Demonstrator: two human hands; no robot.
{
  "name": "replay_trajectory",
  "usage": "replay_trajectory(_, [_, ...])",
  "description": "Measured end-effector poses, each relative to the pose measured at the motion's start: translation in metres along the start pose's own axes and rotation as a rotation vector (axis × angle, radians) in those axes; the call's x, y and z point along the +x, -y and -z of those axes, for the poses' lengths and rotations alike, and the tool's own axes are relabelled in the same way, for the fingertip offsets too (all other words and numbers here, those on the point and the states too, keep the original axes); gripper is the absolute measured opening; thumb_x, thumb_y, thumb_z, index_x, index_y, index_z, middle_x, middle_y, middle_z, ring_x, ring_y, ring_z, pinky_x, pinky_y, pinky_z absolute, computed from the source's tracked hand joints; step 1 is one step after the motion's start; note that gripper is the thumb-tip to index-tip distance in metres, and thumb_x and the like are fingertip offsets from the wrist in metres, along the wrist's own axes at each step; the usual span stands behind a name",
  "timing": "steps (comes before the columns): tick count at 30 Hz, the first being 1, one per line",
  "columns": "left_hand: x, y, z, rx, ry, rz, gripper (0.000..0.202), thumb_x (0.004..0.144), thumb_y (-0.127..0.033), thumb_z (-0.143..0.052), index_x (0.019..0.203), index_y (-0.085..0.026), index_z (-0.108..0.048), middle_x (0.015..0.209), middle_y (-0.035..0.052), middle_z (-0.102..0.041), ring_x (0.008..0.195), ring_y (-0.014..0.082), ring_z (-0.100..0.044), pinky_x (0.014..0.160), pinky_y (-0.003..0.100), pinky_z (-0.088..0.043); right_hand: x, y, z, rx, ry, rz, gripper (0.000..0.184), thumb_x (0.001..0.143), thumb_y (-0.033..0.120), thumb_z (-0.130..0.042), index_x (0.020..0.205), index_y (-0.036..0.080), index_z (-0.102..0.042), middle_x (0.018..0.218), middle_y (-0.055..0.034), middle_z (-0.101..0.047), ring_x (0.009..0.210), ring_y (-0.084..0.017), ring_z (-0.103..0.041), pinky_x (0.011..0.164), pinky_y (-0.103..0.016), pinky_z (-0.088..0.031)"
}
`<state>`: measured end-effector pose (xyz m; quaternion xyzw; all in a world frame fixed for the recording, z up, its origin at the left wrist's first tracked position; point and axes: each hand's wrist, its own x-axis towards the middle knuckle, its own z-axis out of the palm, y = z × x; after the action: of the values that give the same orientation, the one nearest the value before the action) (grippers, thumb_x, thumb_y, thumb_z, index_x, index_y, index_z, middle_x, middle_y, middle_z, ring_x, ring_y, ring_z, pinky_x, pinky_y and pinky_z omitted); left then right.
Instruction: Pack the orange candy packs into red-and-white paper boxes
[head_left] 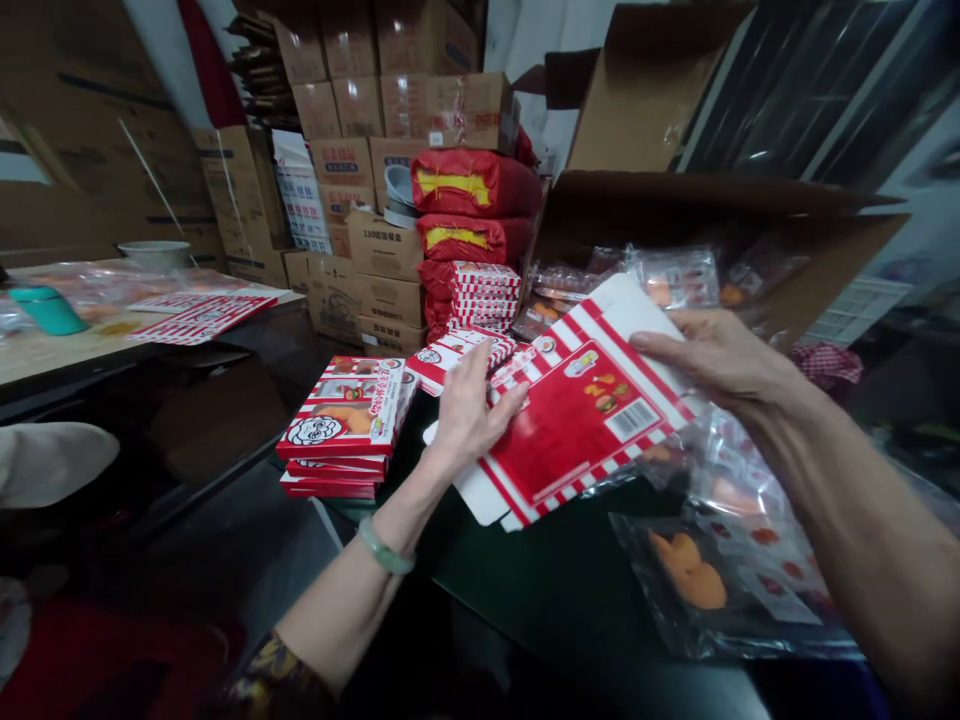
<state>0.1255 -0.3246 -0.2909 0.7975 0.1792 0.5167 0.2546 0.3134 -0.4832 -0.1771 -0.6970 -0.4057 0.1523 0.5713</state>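
Two bare forearms are reaching forward from the bottom of the view, the left hand (469, 405) wearing a pale green jade bangle (386, 545) at its wrist and the right hand (720, 355) coming in from the lower right. Between them, a flat, unfolded red-and-white striped cardboard box blank (577, 420), printed with a barcode and small food pictures, is tilting up above a dark green tabletop (555, 590). The left hand is half closed, pinching the blank's left side, while the right hand is lying nearly flat with its fingers (675, 330) spread over the upper right edge, holding it loosely; neither hand is gripping anything else. Just left of the left hand, a stack of folded red-and-white boxes (337, 420) with a cartoon face is sitting on the tabletop, and clear plastic bags of orange food (697, 570) are lying beside and under the right forearm. Farther back, an open cardboard carton (720, 220) is holding more bags, red sacks (472, 185) and brown cartons (382, 260) are piled high, and a wooden side table (90, 350) on the left is carrying striped sheets (202, 318), a teal container (49, 310) and a white bowl (154, 255).
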Motion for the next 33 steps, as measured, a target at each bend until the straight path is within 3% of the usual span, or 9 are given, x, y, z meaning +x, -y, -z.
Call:
replay_trajectory(3, [-0.009,0.0,-0.001,-0.244,0.293,0.212,0.039,0.082,-0.05,-0.054,0.08,-0.012,-0.063,0.075,0.0063,-0.066,0.07,0.0187,-0.061,0.063,0.028,-0.048,-0.015,-0.013,-0.015,-0.272,0.066,0.018,0.028,0.071,0.039,-0.068,0.085,0.014,-0.066,0.071,-0.0081,-0.067,0.059,-0.023,-0.061,0.058,-0.041,-0.047])
replay_trajectory(8, [-0.032,0.0,-0.009,-0.45,0.226,0.355,0.033,0.08,-0.044,-0.058,0.071,-0.013,-0.06,0.064,-0.0008,-0.058,0.056,0.0096,-0.048,0.051,0.019,-0.038,-0.035,-0.032,-0.047,-0.999,-0.276,0.724,0.019,0.084,0.029,-0.057,0.093,0.013,-0.063,0.095,-0.0135,-0.062,0.092,-0.027,-0.055,0.081,-0.042,-0.042])
replay_trajectory(11, [-0.038,-0.003,-0.007,-0.449,0.195,0.313,0.029,0.081,-0.041,-0.057,0.075,-0.013,-0.062,0.066,-0.0011,-0.059,0.058,0.0097,-0.048,0.053,0.019,-0.038,-0.039,-0.034,-0.057,-1.11,-0.231,0.693,0.019,0.088,0.026,-0.05,0.095,0.012,-0.061,0.095,-0.0146,-0.061,0.088,-0.026,-0.055,0.075,-0.037,-0.042])
replay_trajectory(17, [-0.023,-0.007,-0.002,-0.005,0.216,0.097,0.025,0.083,-0.037,-0.058,0.079,-0.014,-0.066,0.064,0.0012,-0.06,0.061,0.0136,-0.052,0.06,0.025,-0.041,-0.025,-0.033,-0.044,-0.547,0.166,0.088,0.019,0.071,0.032,-0.07,0.077,0.016,-0.062,0.066,-0.0036,-0.065,0.055,-0.017,-0.057,0.053,-0.029,-0.044])
replay_trajectory(20, [-0.02,-0.018,-0.002,0.22,-0.067,-0.161,0.028,0.079,-0.036,-0.064,0.099,-0.015,-0.065,0.092,0.0086,-0.066,0.086,0.0226,-0.058,0.079,0.035,-0.045,-0.03,-0.048,-0.039,0.026,0.104,-0.142,0.023,0.062,0.032,-0.077,0.072,0.016,-0.064,0.062,-0.0033,-0.067,0.052,-0.019,-0.061,0.049,-0.031,-0.049])
replay_trajectory(23, [-0.032,-0.025,-0.001,0.23,-0.374,-0.279,0.036,0.079,-0.03,-0.064,0.112,-0.015,-0.057,0.108,0.0124,-0.06,0.102,0.0244,-0.054,0.089,0.04,-0.044,-0.047,-0.069,-0.04,0.398,-0.064,-0.159,0.037,0.058,0.036,-0.079,0.086,0.018,-0.065,0.076,-0.0044,-0.073,0.064,-0.023,-0.067,0.058,-0.036,-0.056])
replay_trajectory(25, [-0.043,-0.021,-0.001,0.166,-0.414,-0.179,0.04,0.079,-0.03,-0.064,0.115,-0.015,-0.054,0.109,0.0129,-0.058,0.104,0.0239,-0.054,0.091,0.04,-0.045,-0.06,-0.081,-0.046,0.54,-0.136,-0.159,0.043,0.057,0.037,-0.079,0.093,0.018,-0.064,0.083,-0.0054,-0.074,0.072,-0.024,-0.069,0.067,-0.04,-0.057])
replay_trajectory(29, [-0.048,-0.008,-0.005,-0.113,-0.2,0.188,0.053,0.073,-0.041,-0.07,0.116,-0.015,-0.053,0.11,0.0126,-0.06,0.102,0.025,-0.057,0.089,0.04,-0.047,-0.079,-0.102,-0.071,0.715,-0.267,-0.177,0.042,0.06,0.035,-0.078,0.096,0.019,-0.064,0.084,-0.0042,-0.074,0.074,-0.024,-0.07,0.076,-0.045,-0.056])
replay_trajectory(33, [-0.035,-0.015,-0.007,-0.397,-0.244,0.354,0.03,0.08,-0.044,-0.063,0.077,-0.016,-0.055,0.069,-0.0001,-0.06,0.062,0.0127,-0.055,0.063,0.026,-0.045,-0.09,-0.124,-0.1,0.649,-0.372,-0.157,0.046,0.063,0.046,-0.072,0.102,0.022,-0.06,0.088,-0.0021,-0.072,0.077,-0.022,-0.069,0.069,-0.039,-0.056])
